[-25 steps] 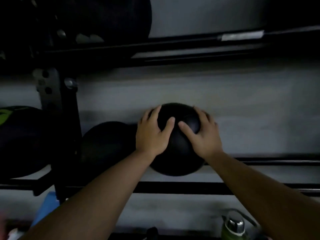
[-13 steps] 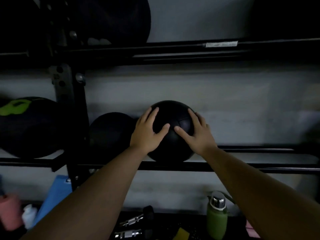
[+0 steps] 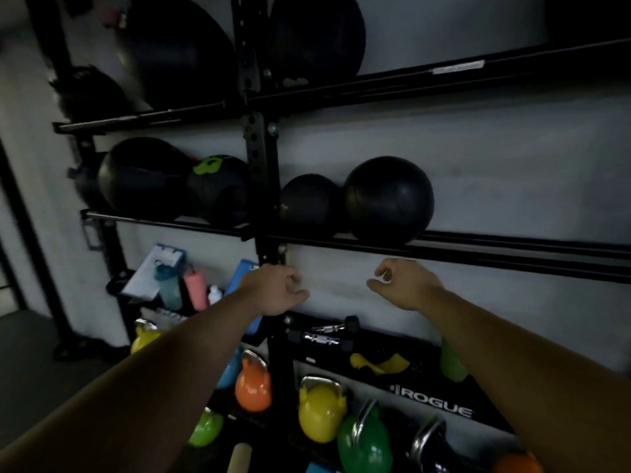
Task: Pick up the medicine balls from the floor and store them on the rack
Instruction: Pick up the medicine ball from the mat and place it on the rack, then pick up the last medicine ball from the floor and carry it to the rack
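A large black medicine ball (image 3: 388, 199) sits on the middle shelf of the dark metal rack (image 3: 512, 249), resting on the shelf's rails against the pale wall. A smaller black ball (image 3: 309, 203) touches its left side, next to the rack's upright post (image 3: 260, 172). Left of that post on the same shelf lie a ball with a green mark (image 3: 218, 189) and another black ball (image 3: 143, 179); more dark balls fill the shelf above.

Both hands hang below the shelf, apart from the ball and holding nothing. The left hand (image 3: 273, 290) is loosely curled, thumb pointing right; the right hand (image 3: 404, 285) is half open with fingers bent.

Beneath the arms stand a yellow kettlebell (image 3: 319, 413), an orange kettlebell (image 3: 253, 387) and a green kettlebell (image 3: 363, 445). A low black shelf holds a dumbbell (image 3: 327, 334) and a green bottle (image 3: 452, 365). Nothing lies between the hands and the ball except the shelf's front rail.
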Available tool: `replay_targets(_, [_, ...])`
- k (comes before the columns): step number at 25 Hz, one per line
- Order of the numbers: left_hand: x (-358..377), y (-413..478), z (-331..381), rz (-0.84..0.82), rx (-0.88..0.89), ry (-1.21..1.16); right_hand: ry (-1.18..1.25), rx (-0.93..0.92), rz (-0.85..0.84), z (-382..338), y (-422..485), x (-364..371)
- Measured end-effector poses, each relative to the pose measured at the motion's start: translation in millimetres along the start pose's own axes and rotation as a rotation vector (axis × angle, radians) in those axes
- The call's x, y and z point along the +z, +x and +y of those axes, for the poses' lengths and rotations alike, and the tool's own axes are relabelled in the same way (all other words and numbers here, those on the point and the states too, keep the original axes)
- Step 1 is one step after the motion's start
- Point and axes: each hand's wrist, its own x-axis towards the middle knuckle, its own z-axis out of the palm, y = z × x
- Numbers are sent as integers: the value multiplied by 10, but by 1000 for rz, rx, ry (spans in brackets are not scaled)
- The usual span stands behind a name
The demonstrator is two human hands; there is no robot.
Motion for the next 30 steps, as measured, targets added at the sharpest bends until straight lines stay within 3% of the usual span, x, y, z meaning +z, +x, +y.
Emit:
replay_targets(7, [-222, -1566, -921, -11, -185, 118, 5, -249, -178, -1453, -767, 1088])
replay_targets(12, [-513, -3028, -1722, -48, -366, 177, -42, -489, -210, -2822, -1589, 1601])
replay_targets(16, [-973, -4604, -2532, -76, -608, 181, -5, -686, -263, -4135, -2644, 2077])
replay_targets(23, [-1590, -7313, -3569, -52, -916, 212, 100, -915, -573, -6107, -4755, 3038])
replay_targets(30, [-1675, -9144, -4171, -1, -1202, 107, 23, -1211, -713, -7438, -6286, 3483])
